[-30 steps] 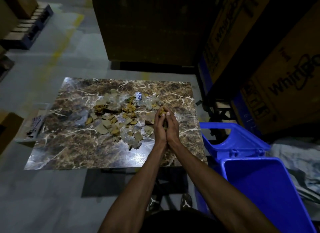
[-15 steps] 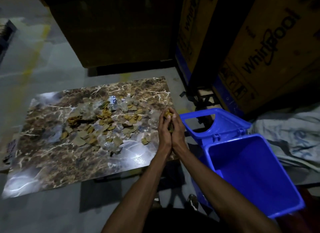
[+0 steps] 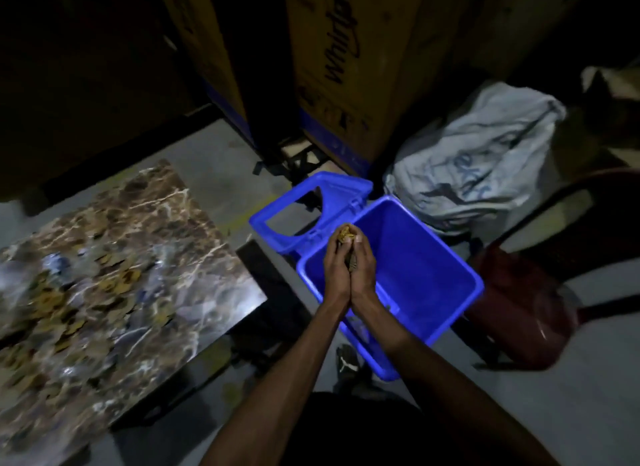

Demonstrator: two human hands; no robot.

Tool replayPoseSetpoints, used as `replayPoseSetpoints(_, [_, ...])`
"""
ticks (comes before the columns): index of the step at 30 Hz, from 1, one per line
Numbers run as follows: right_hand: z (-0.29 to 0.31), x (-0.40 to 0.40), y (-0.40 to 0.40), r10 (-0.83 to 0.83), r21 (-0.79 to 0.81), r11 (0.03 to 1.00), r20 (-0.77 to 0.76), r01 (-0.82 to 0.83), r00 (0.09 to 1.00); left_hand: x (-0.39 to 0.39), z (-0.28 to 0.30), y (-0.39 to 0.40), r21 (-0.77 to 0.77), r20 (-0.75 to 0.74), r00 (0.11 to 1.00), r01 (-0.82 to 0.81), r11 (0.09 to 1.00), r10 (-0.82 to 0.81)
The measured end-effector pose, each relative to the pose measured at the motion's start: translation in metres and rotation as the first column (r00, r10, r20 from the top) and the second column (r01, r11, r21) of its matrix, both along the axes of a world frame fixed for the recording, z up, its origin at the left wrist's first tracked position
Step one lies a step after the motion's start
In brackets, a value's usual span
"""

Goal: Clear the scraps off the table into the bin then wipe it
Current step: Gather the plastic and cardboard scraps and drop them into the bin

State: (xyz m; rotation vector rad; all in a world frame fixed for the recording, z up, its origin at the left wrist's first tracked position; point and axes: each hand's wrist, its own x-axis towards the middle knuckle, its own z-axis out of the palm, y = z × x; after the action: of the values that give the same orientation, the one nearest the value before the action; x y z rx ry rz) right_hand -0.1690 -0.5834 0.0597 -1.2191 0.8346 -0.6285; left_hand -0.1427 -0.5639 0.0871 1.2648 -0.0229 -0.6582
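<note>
Head view: left hand (image 3: pixel 335 275) and right hand (image 3: pixel 363 275) cupped together, grip clamped on handful of scraps (image 3: pixel 346 237) over open blue bin (image 3: pixel 460 313). More scraps littering counter (image 3: pixel 194 257). Light, loose, likely spill-prone; best scooped from beneath.

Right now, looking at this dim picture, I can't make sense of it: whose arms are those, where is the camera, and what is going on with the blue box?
There is no machine here. The camera sits on a person's head and looks forward and down, so the two arms reaching in from the bottom are that person's own. The left hand and right hand are pressed together, cupping a clump of brownish scraps between them. They are held above the open blue bin, whose lid is flipped back. To the left is a marble-patterned table with more scraps strewn over it, blurred in this picture. Behind stand big cardboard boxes and a pale sack.
</note>
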Motion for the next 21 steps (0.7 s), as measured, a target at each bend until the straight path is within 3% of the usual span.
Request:
replayPoseSetpoints(4, [-0.030, -0.035, -0.044, -0.112, 0.103, 0.987, -0.133, 0.126, 0.985, -0.031, -0.019, -0.038, 0.155, -0.113, 0.982, 0.168, 0.974, -0.151])
replayPoseSetpoints(8, [-0.051, -0.063, -0.070, -0.299, 0.212, 0.925, -0.100, 0.314, 0.949, -0.050, -0.040, -0.062, 0.225, -0.136, 0.953, 0.297, 0.928, -0.272])
replayPoseSetpoints(11, [-0.057, -0.077, -0.081, -0.348, 0.294, 0.885, -0.102, 0.362, 0.932, -0.055, -0.048, -0.074, 0.270, -0.159, 0.939, 0.339, 0.901, -0.305])
replayPoseSetpoints(16, [-0.065, -0.090, -0.089, -0.334, 0.266, 0.890, -0.171, 0.370, 0.927, -0.054, -0.062, -0.082, 0.312, -0.132, 0.926, 0.377, 0.872, -0.354])
replayPoseSetpoints(21, [-0.063, -0.097, -0.095, -0.320, 0.204, 0.910, -0.212, 0.362, 0.923, -0.052, -0.058, -0.076, 0.458, -0.022, 0.876, 0.437, 0.774, -0.482])
